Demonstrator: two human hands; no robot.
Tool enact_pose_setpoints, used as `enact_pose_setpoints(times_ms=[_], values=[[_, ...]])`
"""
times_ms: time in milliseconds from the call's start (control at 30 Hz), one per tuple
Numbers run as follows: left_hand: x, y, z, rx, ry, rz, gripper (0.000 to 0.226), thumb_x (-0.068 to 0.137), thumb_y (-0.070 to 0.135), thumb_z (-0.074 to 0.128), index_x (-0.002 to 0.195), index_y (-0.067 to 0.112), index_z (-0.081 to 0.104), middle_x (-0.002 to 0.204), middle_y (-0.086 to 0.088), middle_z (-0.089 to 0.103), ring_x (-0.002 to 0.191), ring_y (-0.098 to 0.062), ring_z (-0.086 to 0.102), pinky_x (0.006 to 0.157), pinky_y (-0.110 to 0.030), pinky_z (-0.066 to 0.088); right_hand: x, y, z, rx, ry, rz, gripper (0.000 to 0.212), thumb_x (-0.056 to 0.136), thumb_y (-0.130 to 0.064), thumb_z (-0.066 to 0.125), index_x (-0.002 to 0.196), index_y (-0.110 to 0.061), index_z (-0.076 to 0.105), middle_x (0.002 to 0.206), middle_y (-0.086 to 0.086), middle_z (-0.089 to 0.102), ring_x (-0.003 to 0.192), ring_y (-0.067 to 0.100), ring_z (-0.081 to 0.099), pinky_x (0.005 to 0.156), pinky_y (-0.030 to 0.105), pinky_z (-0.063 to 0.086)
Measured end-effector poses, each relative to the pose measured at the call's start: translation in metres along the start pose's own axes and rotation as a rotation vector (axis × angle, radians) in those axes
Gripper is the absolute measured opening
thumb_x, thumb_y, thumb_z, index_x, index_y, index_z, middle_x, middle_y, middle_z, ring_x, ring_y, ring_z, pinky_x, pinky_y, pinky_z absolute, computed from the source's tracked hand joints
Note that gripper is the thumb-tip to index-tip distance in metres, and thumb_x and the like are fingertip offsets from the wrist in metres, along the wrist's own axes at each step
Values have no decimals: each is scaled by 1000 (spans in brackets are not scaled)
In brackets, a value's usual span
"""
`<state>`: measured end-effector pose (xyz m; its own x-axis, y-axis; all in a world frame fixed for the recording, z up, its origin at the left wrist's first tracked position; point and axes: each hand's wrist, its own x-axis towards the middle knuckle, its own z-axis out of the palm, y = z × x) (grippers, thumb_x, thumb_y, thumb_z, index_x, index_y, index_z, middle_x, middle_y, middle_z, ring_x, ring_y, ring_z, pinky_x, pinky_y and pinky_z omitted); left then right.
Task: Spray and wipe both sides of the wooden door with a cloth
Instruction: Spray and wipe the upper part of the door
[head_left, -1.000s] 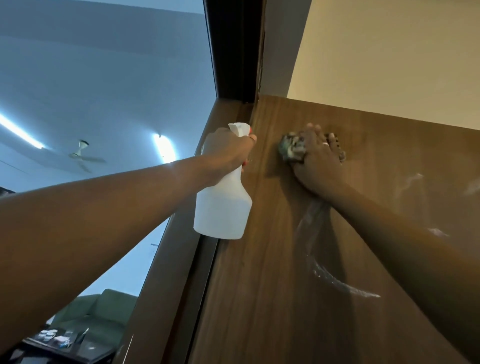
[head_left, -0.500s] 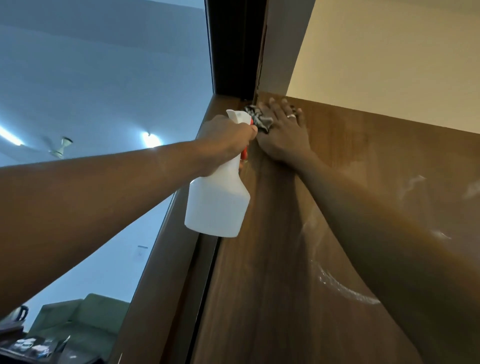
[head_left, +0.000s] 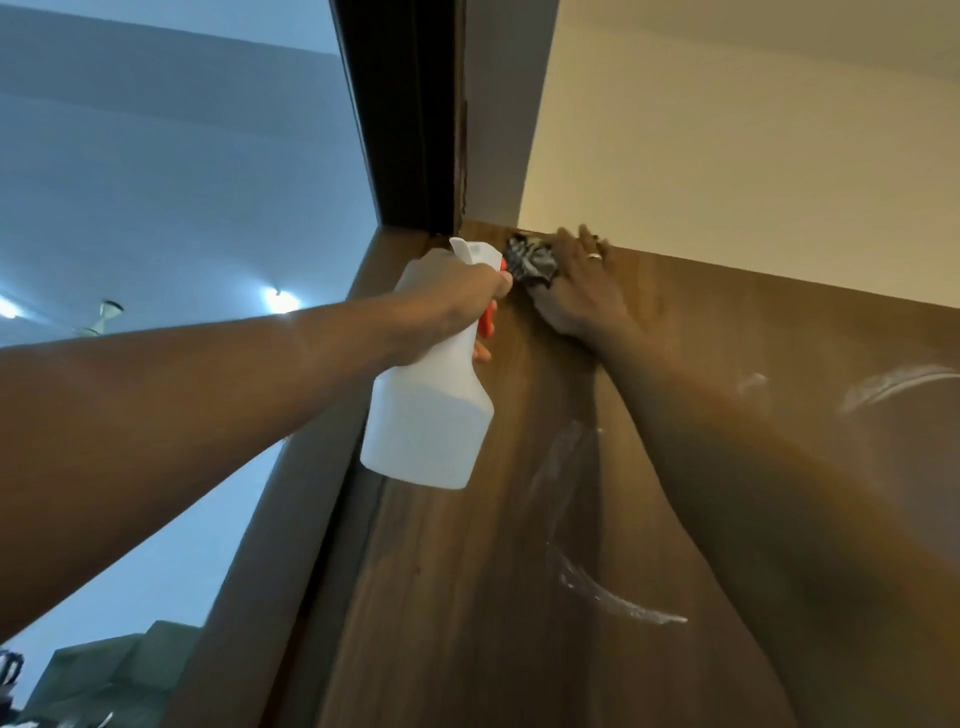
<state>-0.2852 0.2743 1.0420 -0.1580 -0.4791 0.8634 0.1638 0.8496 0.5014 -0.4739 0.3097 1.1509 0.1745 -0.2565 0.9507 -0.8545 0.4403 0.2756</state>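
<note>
The wooden door (head_left: 467, 597) fills the lower right, seen from below, with white streaks of spray on its face. My left hand (head_left: 452, 301) grips the neck of a white spray bottle (head_left: 428, 421) with a red trigger, held close to the door's top corner. My right hand (head_left: 582, 291) presses a dark crumpled cloth (head_left: 530, 260) flat against the door right at its top edge. The fingers lie fairly straight over the cloth, and a ring shows on one finger.
A dark door frame (head_left: 405, 114) runs up above the door's corner. A cream wall (head_left: 753, 145) lies behind the door top. To the left are a pale ceiling with a fan (head_left: 101, 317) and lights, and a green sofa (head_left: 109, 675) low down.
My right hand has slid the cloth up and left from the door face to the top corner, then a little right along the top edge. The bottle stayed near the corner.
</note>
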Motion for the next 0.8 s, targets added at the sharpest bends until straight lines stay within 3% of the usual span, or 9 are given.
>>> enact_pose_setpoints(times_ms=[67,133,200,300,433,533,667,800], values=[[-8,6,8,0,7,3,32,89,45,57,102,15,59,85,-7,68,54,-20,67,43,-22,50,-42,16,-1,33,8,-113,61,98,-41,40,153,-18,28,165,8,18,153,24,5,124,42,-5],[-16,7,18,1,14,6,29,89,44,57,98,16,59,86,-7,67,57,-20,67,44,-22,51,-82,46,-2,67,121,-114,54,97,-32,44,149,-18,38,163,8,23,152,24,12,123,40,0],[-22,5,31,0,-3,-5,29,88,43,58,96,16,61,87,-8,69,58,-22,68,47,-24,52,-107,85,-6,43,211,9,53,94,-26,46,146,-17,43,162,8,26,151,26,17,122,42,5],[-25,9,55,15,-35,-9,29,88,42,58,95,15,62,86,-8,69,57,-22,69,49,-25,53,-95,132,-23,-1,166,217,59,94,-19,46,152,-18,35,164,7,23,153,25,12,124,47,6],[-21,20,82,-5,-16,-10,32,86,42,60,102,15,61,89,-9,69,61,-24,70,52,-29,55,-35,135,-39,1,9,240,62,101,-35,36,159,-23,16,167,5,2,153,30,-3,123,50,0],[-20,31,100,26,-5,-11,33,87,43,59,103,14,61,90,-10,68,63,-25,71,49,-27,53,-22,117,-30,-29,-50,96,65,102,-46,31,160,-29,7,168,2,-4,153,31,-8,123,51,-5],[-23,42,112,30,24,-10,31,89,42,58,101,13,60,84,-10,68,56,-22,69,49,-26,52,-67,121,-27,-45,-76,-123,62,104,-50,29,159,-34,5,168,-2,0,153,24,-7,123,47,-3],[-28,43,127,47,-9,6,34,87,39,60,108,12,59,87,-9,68,55,-21,68,46,-25,52,-115,174,-37,-33,-42,-33,59,106,-48,28,159,-33,7,167,-2,0,154,23,-4,123,45,-1]])
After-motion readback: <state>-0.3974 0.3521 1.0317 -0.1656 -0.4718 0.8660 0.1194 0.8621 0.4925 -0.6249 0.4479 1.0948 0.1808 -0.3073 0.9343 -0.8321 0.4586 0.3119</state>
